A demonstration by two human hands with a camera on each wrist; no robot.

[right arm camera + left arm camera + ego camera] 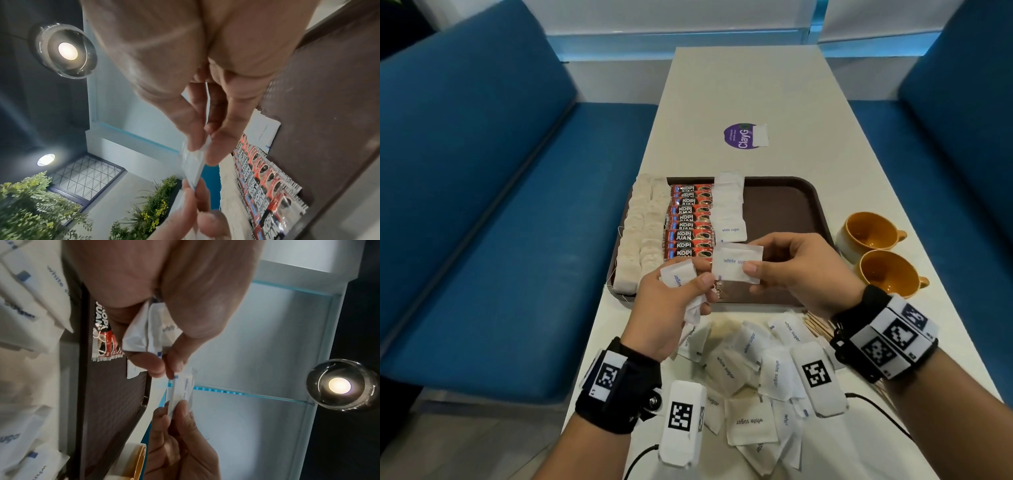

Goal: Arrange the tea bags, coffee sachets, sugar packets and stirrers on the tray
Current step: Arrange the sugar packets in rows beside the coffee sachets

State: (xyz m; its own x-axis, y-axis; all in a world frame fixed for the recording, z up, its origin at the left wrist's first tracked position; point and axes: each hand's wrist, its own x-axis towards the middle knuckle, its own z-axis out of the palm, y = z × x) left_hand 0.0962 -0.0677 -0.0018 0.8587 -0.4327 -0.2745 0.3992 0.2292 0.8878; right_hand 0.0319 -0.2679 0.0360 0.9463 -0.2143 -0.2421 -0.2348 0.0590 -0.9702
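A dark brown tray [784, 205] holds two columns of tea bags [640, 233], a column of red coffee sachets [690, 222] and a column of white sugar packets [728, 209]. Above the tray's near edge my right hand [787, 267] pinches one white sugar packet [736, 262] between thumb and fingers. My left hand [671, 301] grips a small bundle of sugar packets [678, 275], and its thumb and fingertip also pinch the left edge of that same packet [180, 389]. Wooden stirrers [816, 325] lie on the table, partly hidden under my right wrist.
A pile of loose sugar packets [750, 370] lies on the white table [739, 85] in front of the tray. Two orange cups [869, 236] stand right of the tray. A purple sticker [739, 135] sits further back. Blue benches flank the table.
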